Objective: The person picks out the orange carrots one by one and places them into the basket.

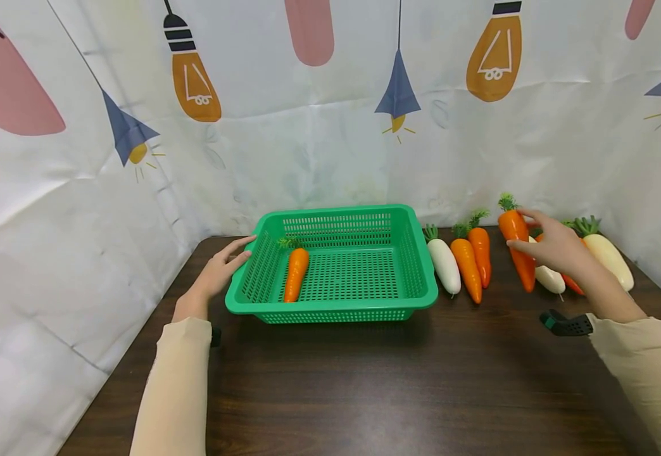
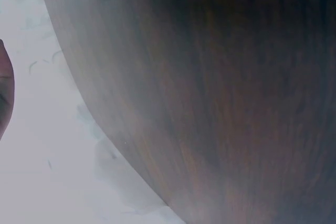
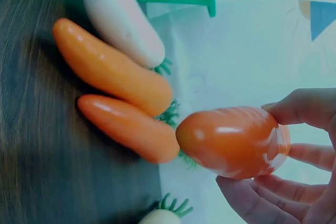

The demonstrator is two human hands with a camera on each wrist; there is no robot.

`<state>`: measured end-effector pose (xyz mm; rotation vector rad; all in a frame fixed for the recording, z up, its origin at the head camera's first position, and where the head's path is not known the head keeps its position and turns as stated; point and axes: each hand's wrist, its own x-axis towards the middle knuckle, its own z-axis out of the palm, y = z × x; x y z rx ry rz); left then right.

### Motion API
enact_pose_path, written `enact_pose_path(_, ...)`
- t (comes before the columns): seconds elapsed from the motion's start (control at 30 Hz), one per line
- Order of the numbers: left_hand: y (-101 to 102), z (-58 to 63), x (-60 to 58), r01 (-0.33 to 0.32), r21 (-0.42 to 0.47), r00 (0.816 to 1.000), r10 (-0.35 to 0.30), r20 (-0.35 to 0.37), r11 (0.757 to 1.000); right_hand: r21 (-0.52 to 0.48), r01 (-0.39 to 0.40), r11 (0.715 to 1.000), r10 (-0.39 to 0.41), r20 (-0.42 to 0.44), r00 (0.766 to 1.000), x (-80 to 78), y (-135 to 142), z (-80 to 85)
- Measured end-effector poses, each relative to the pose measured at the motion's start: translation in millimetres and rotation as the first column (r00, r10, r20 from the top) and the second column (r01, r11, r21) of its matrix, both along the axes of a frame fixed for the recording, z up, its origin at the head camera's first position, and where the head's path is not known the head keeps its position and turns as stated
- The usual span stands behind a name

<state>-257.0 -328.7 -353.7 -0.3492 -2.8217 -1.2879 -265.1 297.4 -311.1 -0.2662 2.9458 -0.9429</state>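
Note:
My right hand point(image 1: 553, 240) pinches an orange carrot point(image 1: 517, 247) between thumb and fingers, its leafy green top upward. In the right wrist view that carrot point(image 3: 231, 141) points its tip at the camera, with fingertips on both sides of it. On the left, my left hand point(image 1: 216, 272) has its fingers extended at the left rim of a green plastic basket point(image 1: 330, 308). One carrot point(image 1: 296, 273) lies inside the basket, near its left wall. Only a sliver of my left hand point(image 2: 5, 87) shows in the left wrist view.
Right of the basket lie a white radish point(image 1: 446, 265) and two carrots, one point(image 1: 467, 269) in front of the other point(image 1: 481, 256). Behind my right hand are another white radish point(image 1: 549, 278), a partly hidden orange-red vegetable and a pale radish point(image 1: 610, 259). A printed curtain point(image 1: 319, 152) borders the dark table point(image 1: 353, 380).

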Motion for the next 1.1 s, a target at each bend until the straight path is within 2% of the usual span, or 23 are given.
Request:
enact_pose_path(0.17, -0.4, 0.2, -0.3, -0.003, -0.004, 1.0, 0.003, 0.002, 1.0, -0.031, -0.011, 0.999, 0.011, 0.0, 1.0, 2.8, -6.7, 6.8)
enact_pose_path(0.4, -1.8, -1.0, -1.8, -0.006, -0.001, 1.0, 0.006, 0.004, 1.0, -0.135, -0.051, 0.989, 0.053, 0.009, 0.999, 6.3, -17.7, 15.6)
enact_pose_path(0.63, -1.5, -1.4, -1.9, -0.005, -0.001, 1.0, 0.005, 0.011, 1.0, -0.176, -0.083, 0.981, 0.089, 0.024, 0.996, 8.1, -26.2, 21.6)
enact_pose_path(0.87, 1.1, 0.3, 0.8, -0.003, 0.006, 1.0, 0.003, 0.012, 1.0, -0.303, -0.109, 0.947, 0.13, 0.049, 0.99, 12.1, -39.2, 22.1)
enact_pose_path(1.1, 1.3, 1.4, 2.5, -0.007, 0.003, 1.0, 0.007, 0.012, 1.0, -0.38, -0.123, 0.917, 0.164, 0.077, 0.983, 9.8, -54.4, 22.5)
